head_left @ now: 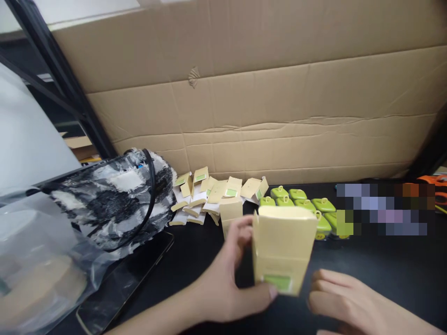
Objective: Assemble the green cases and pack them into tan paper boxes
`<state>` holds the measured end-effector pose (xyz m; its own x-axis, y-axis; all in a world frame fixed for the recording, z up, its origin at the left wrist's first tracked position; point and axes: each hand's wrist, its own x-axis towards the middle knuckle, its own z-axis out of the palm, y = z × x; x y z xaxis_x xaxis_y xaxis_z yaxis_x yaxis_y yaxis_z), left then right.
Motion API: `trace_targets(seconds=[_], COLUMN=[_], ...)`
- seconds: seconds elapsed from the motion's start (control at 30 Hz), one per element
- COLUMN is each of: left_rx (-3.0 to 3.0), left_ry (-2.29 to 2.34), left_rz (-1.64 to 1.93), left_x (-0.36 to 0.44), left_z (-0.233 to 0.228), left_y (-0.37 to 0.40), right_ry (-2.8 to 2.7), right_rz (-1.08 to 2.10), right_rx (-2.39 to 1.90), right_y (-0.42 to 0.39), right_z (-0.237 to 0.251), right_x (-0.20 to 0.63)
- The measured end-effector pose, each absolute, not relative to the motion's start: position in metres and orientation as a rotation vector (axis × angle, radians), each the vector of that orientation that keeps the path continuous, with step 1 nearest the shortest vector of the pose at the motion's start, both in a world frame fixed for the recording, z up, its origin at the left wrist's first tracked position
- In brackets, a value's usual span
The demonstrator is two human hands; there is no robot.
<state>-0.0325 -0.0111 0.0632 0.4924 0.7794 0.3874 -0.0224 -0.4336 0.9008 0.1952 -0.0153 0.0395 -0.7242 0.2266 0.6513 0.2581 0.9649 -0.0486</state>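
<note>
Pale yellow card, folded into a small upright carton (282, 249) with a green label low on its front, pinched by the left hand (226, 284): thumb pressed under the bottom edge, fingers wrapped round the far side, probably to keep the open top level and facing up. Just right of it, apart from the card, the right hand (345, 300) resting loosely curled on the black tabletop (384, 270), gripping nothing. Behind the carton, a loose heap of flat and half-folded yellow card blanks (213, 195) with the same green patches, within easy reach. Beside that heap, to the right, a cluster of lime-green plastic pieces with small loops on top (303, 202), set close together. Far left, a black-and-white fuzzy bag (115, 200) and a clear plastic bag (31, 260), pushed aside. Along the back, a creased brown corrugated cardboard sheet (265, 97) standing like a screen.
</note>
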Motion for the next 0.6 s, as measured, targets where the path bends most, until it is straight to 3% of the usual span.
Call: trace_targets(seconds=[0.13, 0.3, 0.37, 0.47, 0.6], left_rx=[2.005, 2.199, 2.2, 2.122, 2.056], left_ry=[1.028, 1.608, 1.646, 1.539, 1.398], left_rz=[1.206, 1.067, 0.949, 0.719, 0.673], left_x=[-0.078, -0.122, -0.128, -0.131, -0.13], left_z=[0.101, 0.104, 0.097, 0.084, 0.068], left_y=[-0.004, 0.005, 0.009, 0.014, 0.022], right_ry=[-2.353, -2.203, -2.178, -2.25, -2.255], right_rz=[-0.107, -0.479, -0.529, -0.363, -0.152], right_rx=[-0.426, -0.396, -0.614, -1.271, -1.659], right_y=[-0.019, 0.009, 0.032, 0.077, 0.145], right_z=[0.054, 0.069, 0.083, 0.105, 0.113], right_x=[0.197, 0.212, 0.211, 0.196, 0.169])
